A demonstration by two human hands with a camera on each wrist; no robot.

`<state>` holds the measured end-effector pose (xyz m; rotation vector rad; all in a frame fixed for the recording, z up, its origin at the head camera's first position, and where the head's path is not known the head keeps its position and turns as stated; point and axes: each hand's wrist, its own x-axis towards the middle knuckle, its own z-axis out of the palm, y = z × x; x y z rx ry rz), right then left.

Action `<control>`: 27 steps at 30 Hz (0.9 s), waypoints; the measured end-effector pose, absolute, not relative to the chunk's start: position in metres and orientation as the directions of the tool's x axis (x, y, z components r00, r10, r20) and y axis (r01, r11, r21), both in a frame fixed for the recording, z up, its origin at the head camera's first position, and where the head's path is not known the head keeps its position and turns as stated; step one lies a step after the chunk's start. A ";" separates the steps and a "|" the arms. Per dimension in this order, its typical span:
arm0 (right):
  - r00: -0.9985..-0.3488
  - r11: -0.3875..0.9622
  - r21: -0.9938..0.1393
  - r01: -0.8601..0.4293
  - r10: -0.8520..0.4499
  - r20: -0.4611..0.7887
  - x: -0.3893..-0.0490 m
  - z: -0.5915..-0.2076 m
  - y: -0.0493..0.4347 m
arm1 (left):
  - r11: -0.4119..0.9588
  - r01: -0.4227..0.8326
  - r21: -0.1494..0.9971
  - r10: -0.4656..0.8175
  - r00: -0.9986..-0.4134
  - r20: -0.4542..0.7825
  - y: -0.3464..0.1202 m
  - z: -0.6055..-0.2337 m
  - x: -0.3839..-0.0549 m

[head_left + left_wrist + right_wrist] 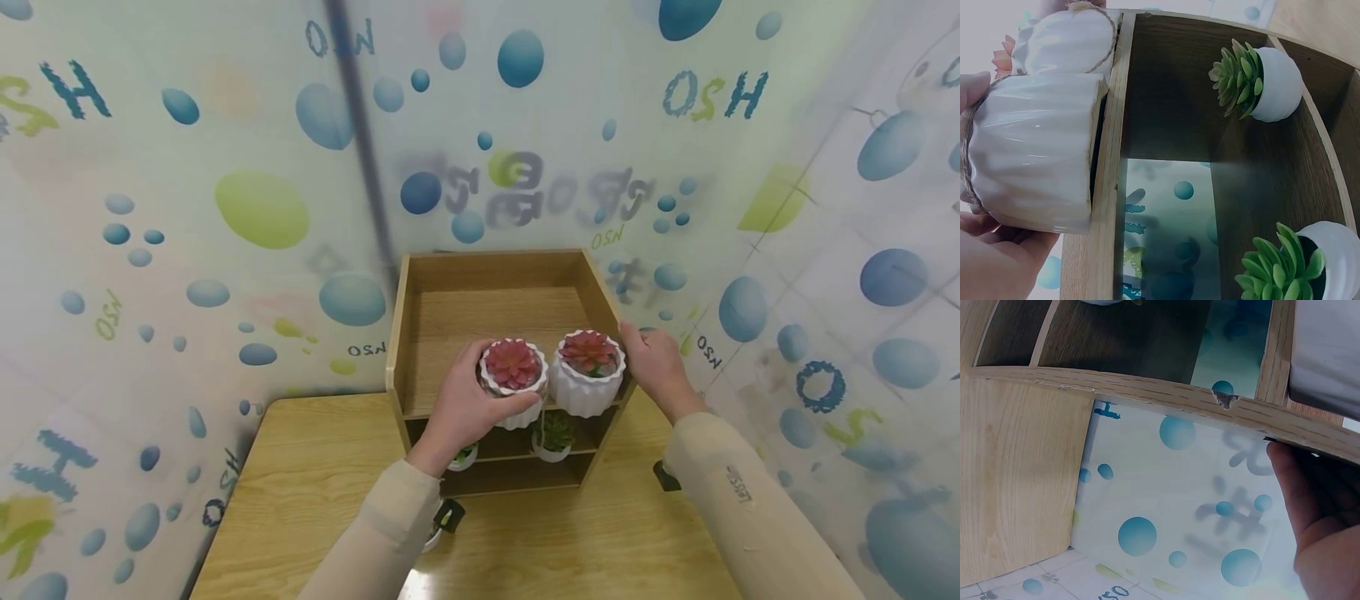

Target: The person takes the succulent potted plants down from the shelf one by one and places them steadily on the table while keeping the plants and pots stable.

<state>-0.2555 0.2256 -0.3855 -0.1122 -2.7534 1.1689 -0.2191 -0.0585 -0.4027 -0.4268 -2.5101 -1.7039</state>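
Note:
My left hand (472, 400) grips a white ribbed pot (1035, 150) with a red succulent (513, 364), thumb across its front and fingers round its side. The pot's base is close to the front edge of the wooden shelf's top board. Beside it on the right stands a matching white pot (587, 387) with a red succulent (591, 352). My right hand (658, 367) holds the right side panel of the wooden shelf (495, 271) near its top front. Fingers (1288, 481) touch the panel's outer face; others are in shadow.
Two small white pots with green succulents, one on the right (555, 437) and one on the left (463, 457), stand in the compartment below. The shelf rests on a wooden table (322, 467) against a patterned curtain (262, 125). Another white pot (431, 542) is partly hidden behind my left wrist.

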 end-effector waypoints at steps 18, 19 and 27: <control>-0.986 0.690 -0.724 0.020 0.131 0.098 -0.255 -0.384 0.225 | 0.368 0.293 0.882 0.163 -0.955 0.250 -0.059 -0.402 -0.216; -0.986 0.689 -0.724 0.020 0.132 0.099 -0.255 -0.385 0.225 | 0.363 0.292 0.885 0.159 -0.955 0.250 -0.059 -0.402 -0.216; -0.985 0.689 -0.725 0.023 0.138 0.100 -0.256 -0.386 0.226 | 0.375 0.293 0.879 0.126 -0.956 0.265 -0.062 -0.403 -0.220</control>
